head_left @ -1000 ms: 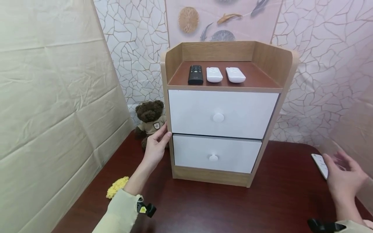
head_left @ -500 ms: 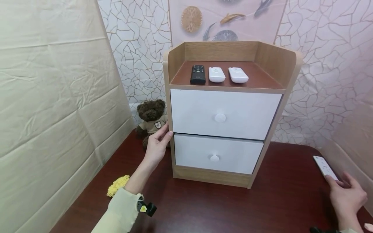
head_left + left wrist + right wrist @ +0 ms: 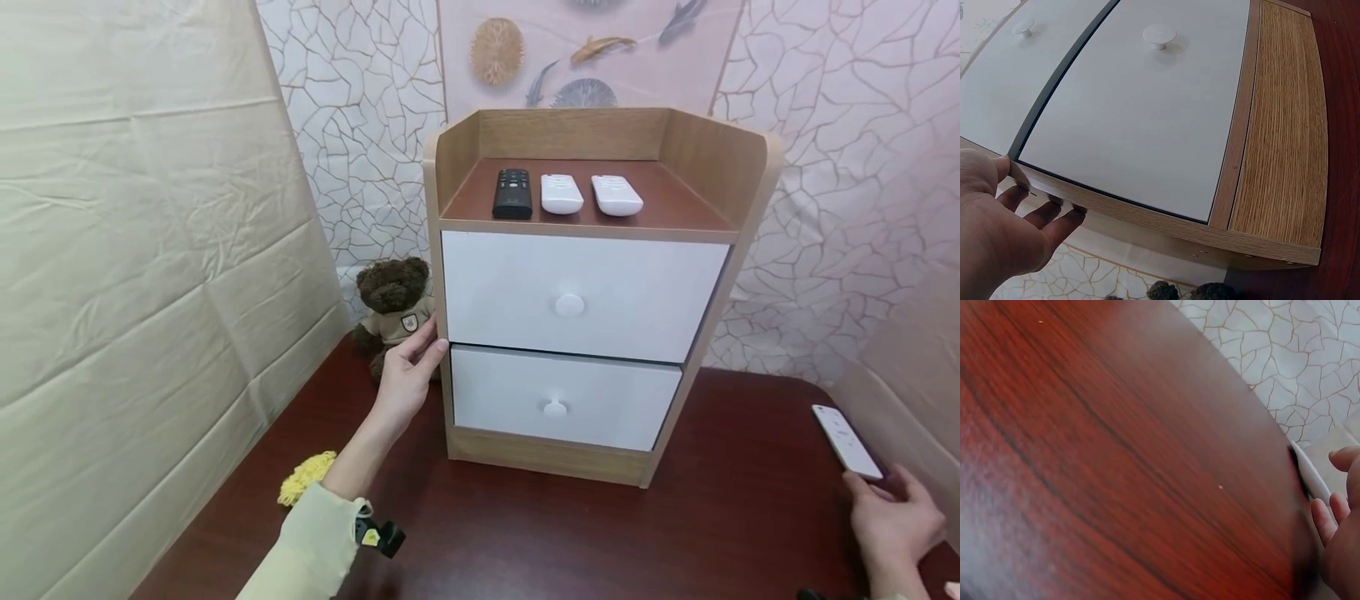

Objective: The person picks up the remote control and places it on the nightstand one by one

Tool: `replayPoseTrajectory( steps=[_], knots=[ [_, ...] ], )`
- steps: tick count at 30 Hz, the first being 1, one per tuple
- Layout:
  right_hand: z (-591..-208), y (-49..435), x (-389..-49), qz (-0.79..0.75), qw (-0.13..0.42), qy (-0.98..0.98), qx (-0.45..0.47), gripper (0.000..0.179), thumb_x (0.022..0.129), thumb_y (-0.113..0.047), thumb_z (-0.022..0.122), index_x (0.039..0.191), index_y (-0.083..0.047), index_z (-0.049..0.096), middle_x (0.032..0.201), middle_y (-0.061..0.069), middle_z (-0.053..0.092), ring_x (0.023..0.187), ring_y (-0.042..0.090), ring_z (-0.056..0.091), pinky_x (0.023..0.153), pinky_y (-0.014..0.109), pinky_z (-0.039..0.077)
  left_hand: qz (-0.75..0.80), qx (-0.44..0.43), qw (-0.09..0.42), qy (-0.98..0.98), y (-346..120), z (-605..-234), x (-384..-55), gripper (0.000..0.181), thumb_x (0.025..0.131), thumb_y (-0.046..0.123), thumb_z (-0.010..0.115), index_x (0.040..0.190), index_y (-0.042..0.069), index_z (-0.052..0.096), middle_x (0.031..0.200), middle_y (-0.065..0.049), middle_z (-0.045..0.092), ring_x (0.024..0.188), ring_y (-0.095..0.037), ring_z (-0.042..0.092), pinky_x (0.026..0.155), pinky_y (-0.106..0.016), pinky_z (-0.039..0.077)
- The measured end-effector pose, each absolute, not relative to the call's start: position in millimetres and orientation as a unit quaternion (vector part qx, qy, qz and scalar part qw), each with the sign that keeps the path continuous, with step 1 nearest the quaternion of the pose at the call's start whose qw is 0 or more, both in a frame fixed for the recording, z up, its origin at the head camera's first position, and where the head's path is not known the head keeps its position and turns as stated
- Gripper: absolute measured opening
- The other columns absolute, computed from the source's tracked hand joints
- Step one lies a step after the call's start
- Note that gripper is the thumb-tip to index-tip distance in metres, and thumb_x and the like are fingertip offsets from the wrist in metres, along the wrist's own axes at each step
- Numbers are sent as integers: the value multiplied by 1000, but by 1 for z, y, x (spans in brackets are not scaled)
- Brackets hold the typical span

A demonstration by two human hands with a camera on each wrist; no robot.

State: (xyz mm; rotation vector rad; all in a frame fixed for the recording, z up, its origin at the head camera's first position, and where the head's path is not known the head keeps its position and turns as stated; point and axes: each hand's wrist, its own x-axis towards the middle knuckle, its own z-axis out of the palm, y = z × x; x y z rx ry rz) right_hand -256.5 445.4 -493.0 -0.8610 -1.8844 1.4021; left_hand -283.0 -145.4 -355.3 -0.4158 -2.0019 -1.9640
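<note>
A small wooden cabinet with two white drawers stands on the table. My left hand holds its left side edge. In the left wrist view the thumb lies at the front edge, by the gap between the drawers, and the curved fingers touch the outer side. On the right, a white remote control lies by the table's edge. My right hand pinches its near end between thumb and fingers, the end partly hidden by the hand. The right wrist view shows the remote edge-on beside the fingers.
On the cabinet's top shelf lie a black remote and two white ones, the nearer-centre and the right. A brown teddy bear sits behind the left hand. Something yellow and stringy lies by the left forearm.
My right hand has come down and toward me, from above the white remote to its near end, and its fingers have closed there. The left hand keeps its place on the cabinet.
</note>
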Motion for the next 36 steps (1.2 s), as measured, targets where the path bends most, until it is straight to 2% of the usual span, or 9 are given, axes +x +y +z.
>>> replayPoseTrajectory(
  steps=[4,7,11,13,15,17,19,22,36],
  knots=[
    [-496,442,-259,500,301,-734,-348,69,98,-22,64,160,-12,38,150,-1,51,64,-28,32,90,5,35,-685,-150,150,-697,-145,-356,-283,53,106,8,57,156,0,39,159,-17,39,145,-28,40,115,-43,38],
    [-498,442,-262,490,299,-739,-352,70,99,-22,63,161,-10,34,160,14,38,64,-26,30,99,10,36,-684,-152,151,-697,-145,-357,-283,53,107,8,57,156,-1,39,159,-17,39,145,-28,40,115,-42,38],
    [-501,444,-266,502,315,-729,-344,70,97,-21,66,159,-6,37,126,-21,63,96,-20,52,119,20,17,-682,-151,154,-699,-145,-356,-282,53,107,8,57,156,-1,39,159,-18,38,145,-28,39,115,-43,37],
    [-502,445,-268,501,321,-730,-337,70,96,-19,67,158,-3,38,95,-41,53,127,-3,50,121,25,12,-683,-152,153,-698,-145,-355,-283,53,107,8,56,156,-2,38,160,-17,38,145,-29,39,115,-43,38],
    [-502,446,-270,501,323,-731,-334,70,95,-17,68,157,-1,39,79,-45,35,147,15,32,121,29,10,-682,-151,153,-699,-145,-356,-283,53,107,8,57,155,-2,38,160,-17,38,145,-29,40,114,-42,38],
    [-501,446,-273,490,319,-737,-338,69,95,-15,67,156,2,39,90,-30,54,149,31,27,121,34,10,-682,-150,153,-699,-144,-356,-283,53,106,7,57,155,-2,39,160,-17,38,144,-29,40,114,-42,39],
    [-500,446,-276,487,312,-734,-355,70,94,-15,67,156,3,38,122,-2,63,149,37,23,123,35,11,-681,-150,154,-700,-144,-356,-283,52,106,7,57,155,-2,39,159,-17,39,144,-29,41,114,-42,39],
    [-500,445,-280,489,303,-724,-380,71,94,-15,66,156,3,36,153,31,36,149,40,19,124,36,12,-681,-154,155,-699,-144,-357,-283,52,107,8,56,155,-2,39,159,-18,39,144,-30,41,114,-43,39],
    [-502,450,-295,512,289,-691,-421,70,94,-14,65,157,-4,38,161,26,27,151,36,18,125,34,13,-682,-156,158,-697,-146,-355,-283,53,107,8,56,155,-1,39,160,-17,38,145,-28,39,115,-44,37]
  ],
)
